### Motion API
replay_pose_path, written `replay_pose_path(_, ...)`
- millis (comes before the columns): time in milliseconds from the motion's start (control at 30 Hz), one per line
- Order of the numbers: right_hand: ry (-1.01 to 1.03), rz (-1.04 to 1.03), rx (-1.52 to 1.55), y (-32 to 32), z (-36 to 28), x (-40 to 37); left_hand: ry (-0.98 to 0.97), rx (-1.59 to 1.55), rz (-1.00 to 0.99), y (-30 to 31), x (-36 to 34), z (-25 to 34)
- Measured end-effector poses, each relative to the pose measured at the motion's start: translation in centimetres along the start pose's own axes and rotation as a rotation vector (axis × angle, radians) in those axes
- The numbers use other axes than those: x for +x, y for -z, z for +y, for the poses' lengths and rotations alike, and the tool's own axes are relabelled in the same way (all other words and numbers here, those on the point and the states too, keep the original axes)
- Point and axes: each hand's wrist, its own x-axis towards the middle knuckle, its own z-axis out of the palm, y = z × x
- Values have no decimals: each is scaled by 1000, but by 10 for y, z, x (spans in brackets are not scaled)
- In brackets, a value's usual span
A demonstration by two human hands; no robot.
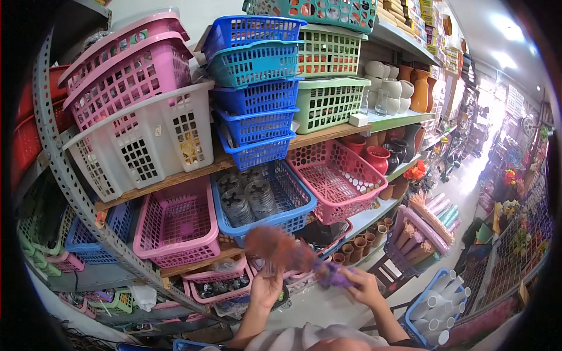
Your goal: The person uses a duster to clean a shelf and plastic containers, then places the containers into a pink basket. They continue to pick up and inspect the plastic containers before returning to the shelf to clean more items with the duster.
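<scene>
A feather duster (275, 250) with a blurred brown head and a purple section is held in front of the shelves. My right hand (361, 286) is closed around its purple end. My left hand (267, 288) is raised just below the brown head, with its fingers pointing up around a small clear object (268, 269) that is too blurred to name. Just behind the duster sits a blue basket (301, 212) holding stacks of clear plastic pieces (235, 206).
Stacked blue baskets (257, 105), a white basket (137, 140) and pink baskets (175, 228) crowd the shelves. A metal upright (76, 199) stands at left. At right are a basket of wrapped rolls (410, 257) and a blue crate of white tubes (418, 304).
</scene>
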Motion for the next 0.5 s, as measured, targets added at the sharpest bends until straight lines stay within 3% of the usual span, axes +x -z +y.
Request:
replay_pose_path(33, -62, 150, 64, -1, 4, -1, -31, -104, 107, -9, -1, -10)
replay_pose_path(67, -10, 49, 38, 2, 12, -6, -27, -105, 109, -23, -1, -22)
replay_pose_path(100, -13, 52, 36, 7, 10, -6, 98, 193, -70, -39, -1, -36)
replay_pose_path(133, -43, -97, 9, 14, 4, -7, 222, 492, -249, -46, 1, -43)
replay_pose_path(167, -73, -246, -17, 19, 1, -6, 226, 492, -245, -32, 3, -39)
replay_pose_path(233, -61, -158, 19, 23, 3, -2, -173, 591, 247, -4, 6, -34)
replay_pose_path(267, -141, 16, -18, 23, 4, 3, -177, 703, 371, -2, 7, -40)
replay_pose_path(300, -219, 191, -57, 25, 7, 8, -174, 702, 371, -2, 6, -45)
replay_pose_path(367, -287, 320, -67, 35, 18, 25, -169, 1000, 386, 2, 9, -53)
replay_pose_path(467, -374, 343, -125, 65, 14, 65, -163, 1015, 426, 6, 25, -55)
replay_pose_path(500, -400, 308, -274, 74, 16, 81, -159, 1009, 463, 6, 31, -55)
